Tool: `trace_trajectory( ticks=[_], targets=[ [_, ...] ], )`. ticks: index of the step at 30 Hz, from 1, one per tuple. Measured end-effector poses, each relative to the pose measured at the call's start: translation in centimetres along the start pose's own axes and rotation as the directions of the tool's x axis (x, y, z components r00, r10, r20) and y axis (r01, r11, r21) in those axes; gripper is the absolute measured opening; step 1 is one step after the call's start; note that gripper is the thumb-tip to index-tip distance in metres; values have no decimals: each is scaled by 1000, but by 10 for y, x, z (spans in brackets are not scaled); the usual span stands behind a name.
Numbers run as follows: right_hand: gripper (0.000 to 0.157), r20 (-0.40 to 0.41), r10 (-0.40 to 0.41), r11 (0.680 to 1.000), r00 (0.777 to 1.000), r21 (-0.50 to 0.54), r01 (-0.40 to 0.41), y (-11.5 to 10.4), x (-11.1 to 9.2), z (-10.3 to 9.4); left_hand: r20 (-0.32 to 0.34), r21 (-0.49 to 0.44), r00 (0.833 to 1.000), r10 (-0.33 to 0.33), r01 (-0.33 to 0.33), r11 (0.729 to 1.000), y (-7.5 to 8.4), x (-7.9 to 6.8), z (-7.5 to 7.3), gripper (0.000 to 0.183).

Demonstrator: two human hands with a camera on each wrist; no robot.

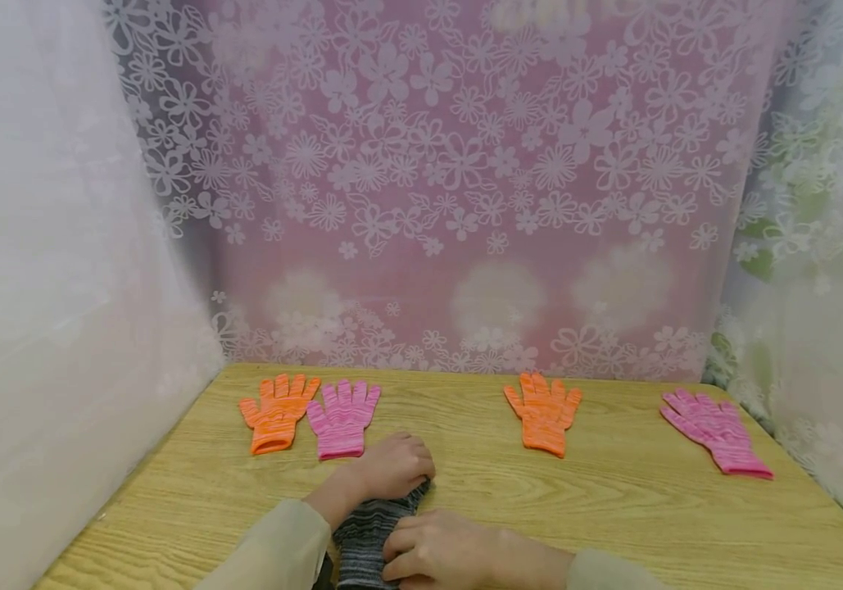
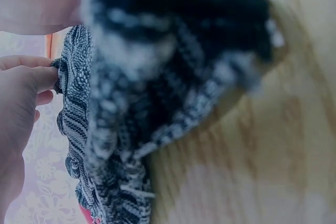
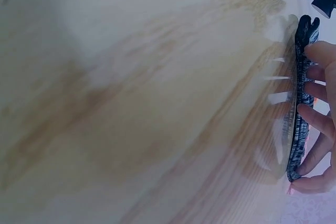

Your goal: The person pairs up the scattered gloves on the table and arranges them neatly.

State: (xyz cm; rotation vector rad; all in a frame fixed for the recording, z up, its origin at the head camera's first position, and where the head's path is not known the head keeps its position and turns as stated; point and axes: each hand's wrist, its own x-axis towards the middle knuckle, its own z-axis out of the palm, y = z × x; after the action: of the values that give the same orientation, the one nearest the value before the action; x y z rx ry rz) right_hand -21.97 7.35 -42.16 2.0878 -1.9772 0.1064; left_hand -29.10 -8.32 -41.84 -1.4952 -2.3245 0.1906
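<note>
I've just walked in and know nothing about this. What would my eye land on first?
Probably the orange glove and pink glove at the table's back left, with another such pair, spaced apart, toward the right. Nearer, a left hand and right hand touch a dark striped knit piece. Behind hangs a flowered pink curtain.

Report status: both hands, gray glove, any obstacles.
Left hand pinches far end of gray glove. Right hand touches its side. Pink glove near left hand, not blocking.

Both sleeves [image 1: 274,547] are plain, loose and pale greenish cream.
</note>
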Motion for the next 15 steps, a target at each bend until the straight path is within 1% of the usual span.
trace_trajectory(
  ticks=[3,7,10,15],
  targets=[
    [19,-1,1,1000,1000,5,-1,0,0,0,-23,-9,1000,-5,4,1000,-1,1,0,16],
    [19,-7,3,1000,1000,17,-3,0,0,1,-44,-60,999,-17,14,998,-3,3,-5,15],
    [19,-8,10,999,1000,32,-9,0,-1,1,-26,-85,999,-33,30,996,-3,4,-7,16],
    [20,-9,9,999,1000,42,-9,1,-2,2,0,-87,998,-59,59,994,-2,6,-3,17]
  ],
)
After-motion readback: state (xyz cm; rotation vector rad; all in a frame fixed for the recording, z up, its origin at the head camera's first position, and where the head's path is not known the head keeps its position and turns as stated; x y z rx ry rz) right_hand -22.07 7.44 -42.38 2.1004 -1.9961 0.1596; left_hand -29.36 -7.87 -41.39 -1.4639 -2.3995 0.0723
